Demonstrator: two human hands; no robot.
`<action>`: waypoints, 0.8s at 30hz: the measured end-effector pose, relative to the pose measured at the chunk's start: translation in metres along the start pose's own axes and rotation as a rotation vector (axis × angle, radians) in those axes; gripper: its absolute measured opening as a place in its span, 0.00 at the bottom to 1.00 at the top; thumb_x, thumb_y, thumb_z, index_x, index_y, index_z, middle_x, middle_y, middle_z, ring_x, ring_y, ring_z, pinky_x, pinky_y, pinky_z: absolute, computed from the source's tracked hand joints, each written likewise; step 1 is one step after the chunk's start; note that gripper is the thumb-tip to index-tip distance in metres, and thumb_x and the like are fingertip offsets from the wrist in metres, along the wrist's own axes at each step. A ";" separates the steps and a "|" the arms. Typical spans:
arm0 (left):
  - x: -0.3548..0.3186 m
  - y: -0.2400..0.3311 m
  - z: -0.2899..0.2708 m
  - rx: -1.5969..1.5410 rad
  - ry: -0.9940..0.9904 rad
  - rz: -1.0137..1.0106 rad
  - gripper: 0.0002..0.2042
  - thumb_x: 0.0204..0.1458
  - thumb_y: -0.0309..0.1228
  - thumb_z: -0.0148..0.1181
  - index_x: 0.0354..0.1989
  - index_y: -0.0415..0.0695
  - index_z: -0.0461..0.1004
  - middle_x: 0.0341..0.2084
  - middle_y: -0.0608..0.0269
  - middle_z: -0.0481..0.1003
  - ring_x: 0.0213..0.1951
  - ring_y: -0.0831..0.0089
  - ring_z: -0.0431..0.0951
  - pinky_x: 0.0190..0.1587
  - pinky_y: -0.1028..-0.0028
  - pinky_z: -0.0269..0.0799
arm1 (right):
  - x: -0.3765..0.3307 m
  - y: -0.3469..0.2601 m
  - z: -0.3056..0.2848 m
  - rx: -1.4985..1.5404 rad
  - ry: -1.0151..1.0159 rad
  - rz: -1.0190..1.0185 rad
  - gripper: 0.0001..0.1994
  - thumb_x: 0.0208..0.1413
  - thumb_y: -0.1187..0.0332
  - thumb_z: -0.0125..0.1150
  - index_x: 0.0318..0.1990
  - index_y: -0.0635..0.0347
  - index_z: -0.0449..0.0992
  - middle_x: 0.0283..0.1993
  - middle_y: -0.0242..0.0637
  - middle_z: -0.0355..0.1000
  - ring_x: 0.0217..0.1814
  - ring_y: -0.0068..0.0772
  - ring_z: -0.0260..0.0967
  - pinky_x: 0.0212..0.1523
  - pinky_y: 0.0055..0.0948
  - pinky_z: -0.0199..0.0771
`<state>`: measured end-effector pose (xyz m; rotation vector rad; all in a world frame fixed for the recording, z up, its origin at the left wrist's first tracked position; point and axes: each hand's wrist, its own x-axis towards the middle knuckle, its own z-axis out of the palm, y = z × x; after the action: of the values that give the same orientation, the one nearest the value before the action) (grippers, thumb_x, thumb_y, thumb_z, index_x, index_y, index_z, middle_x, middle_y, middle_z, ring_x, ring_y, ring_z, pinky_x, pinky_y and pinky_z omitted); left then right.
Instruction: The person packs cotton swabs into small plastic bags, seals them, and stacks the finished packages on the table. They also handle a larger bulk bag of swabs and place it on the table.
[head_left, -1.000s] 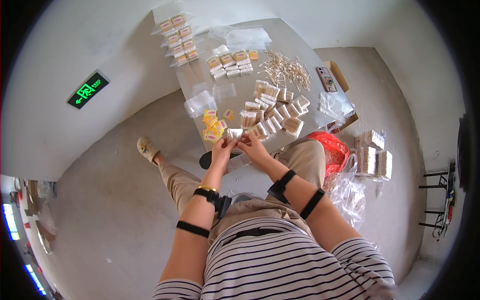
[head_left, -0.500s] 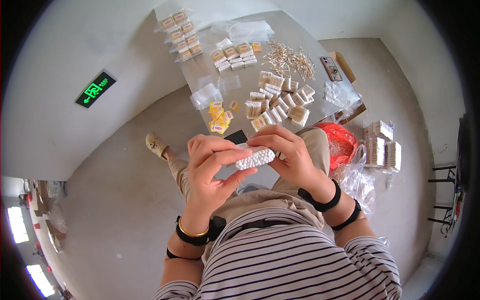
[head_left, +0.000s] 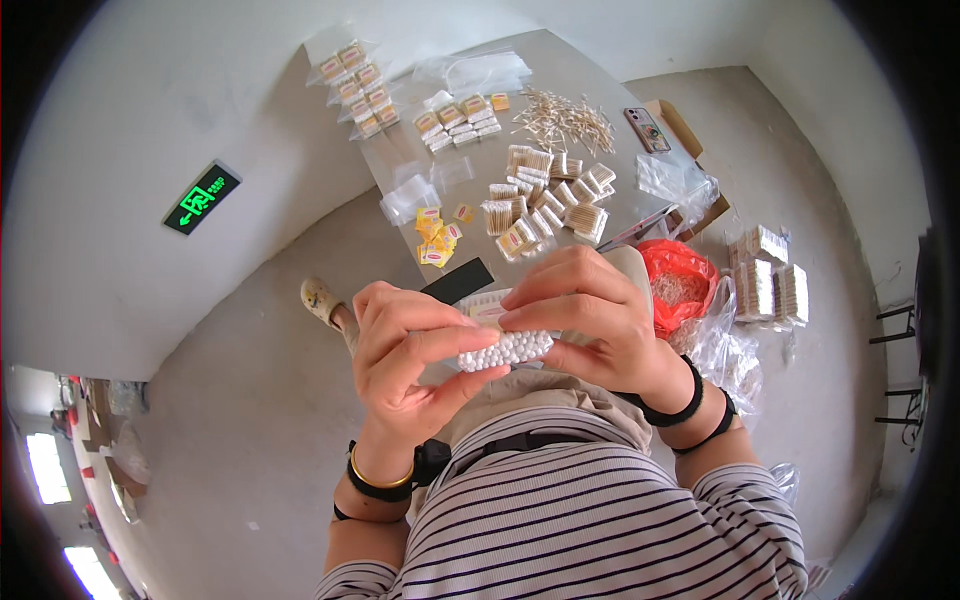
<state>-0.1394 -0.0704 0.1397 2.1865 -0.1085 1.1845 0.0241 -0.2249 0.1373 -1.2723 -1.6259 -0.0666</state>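
A bundle of cotton swabs (head_left: 507,350) is held over my lap, its white cotton tips toward me. My left hand (head_left: 405,345) pinches its left end between thumb and fingers. At the other end my right hand (head_left: 585,310) grips it, fingers on top and thumb beneath. A pale label card (head_left: 486,311) shows on the bundle's upper side between my hands. Whether clear film wraps the bundle, I cannot tell. Just beyond my hands a flat black object (head_left: 458,281) lies at the table's near edge.
On the grey table (head_left: 420,150) are swab bundles (head_left: 548,195), loose swabs (head_left: 568,121), yellow cards (head_left: 437,238), packed bundles (head_left: 457,120), clear bags (head_left: 411,196) and a phone (head_left: 647,130). A red bag (head_left: 680,290) and stacked bundles (head_left: 768,290) stand at right.
Both hands and the bundle have come slightly closer to my body. The label card on the bundle now shows more. My view has shifted a little, revealing more of the flat black object.
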 end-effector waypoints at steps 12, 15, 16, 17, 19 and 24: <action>-0.005 0.028 0.002 -0.025 -0.016 0.031 0.18 0.34 0.34 0.81 0.35 0.52 0.82 0.31 0.75 0.77 0.32 0.76 0.75 0.40 0.71 0.58 | -0.009 -0.021 -0.009 0.015 0.020 -0.075 0.10 0.59 0.66 0.67 0.44 0.59 0.84 0.42 0.35 0.79 0.43 0.36 0.74 0.46 0.36 0.75; -0.006 0.031 0.002 -0.054 -0.014 0.026 0.17 0.34 0.34 0.81 0.35 0.53 0.82 0.31 0.75 0.78 0.32 0.76 0.75 0.40 0.71 0.57 | -0.009 -0.025 -0.012 0.000 0.028 -0.099 0.09 0.58 0.67 0.67 0.43 0.59 0.84 0.41 0.34 0.79 0.41 0.35 0.75 0.46 0.35 0.75; -0.006 0.033 0.003 -0.050 -0.012 0.027 0.17 0.35 0.35 0.81 0.35 0.52 0.82 0.31 0.75 0.78 0.32 0.77 0.75 0.39 0.71 0.57 | -0.009 -0.027 -0.013 -0.006 0.033 -0.106 0.09 0.57 0.67 0.67 0.43 0.59 0.84 0.41 0.34 0.79 0.41 0.35 0.75 0.46 0.35 0.76; -0.006 0.034 0.003 -0.045 -0.009 0.028 0.17 0.35 0.35 0.81 0.35 0.52 0.82 0.31 0.75 0.78 0.32 0.77 0.75 0.39 0.72 0.57 | -0.009 -0.028 -0.014 -0.009 0.035 -0.103 0.10 0.56 0.67 0.69 0.43 0.59 0.84 0.41 0.34 0.79 0.40 0.35 0.75 0.46 0.35 0.76; -0.008 0.037 0.003 -0.020 0.003 0.052 0.17 0.35 0.35 0.81 0.35 0.52 0.82 0.31 0.74 0.78 0.32 0.77 0.75 0.39 0.71 0.57 | -0.010 -0.030 -0.014 -0.015 0.039 -0.096 0.11 0.54 0.66 0.71 0.43 0.59 0.84 0.41 0.34 0.79 0.40 0.35 0.75 0.45 0.35 0.76; -0.008 0.040 0.004 -0.011 0.011 0.062 0.16 0.36 0.35 0.81 0.35 0.52 0.82 0.31 0.73 0.77 0.31 0.76 0.75 0.39 0.71 0.57 | -0.012 -0.038 -0.013 0.019 0.070 -0.053 0.16 0.48 0.64 0.74 0.44 0.58 0.84 0.40 0.33 0.79 0.41 0.34 0.75 0.43 0.34 0.75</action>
<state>-0.1556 -0.1058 0.1521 2.1809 -0.1790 1.2266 0.0038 -0.2572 0.1537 -1.2001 -1.5963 -0.1264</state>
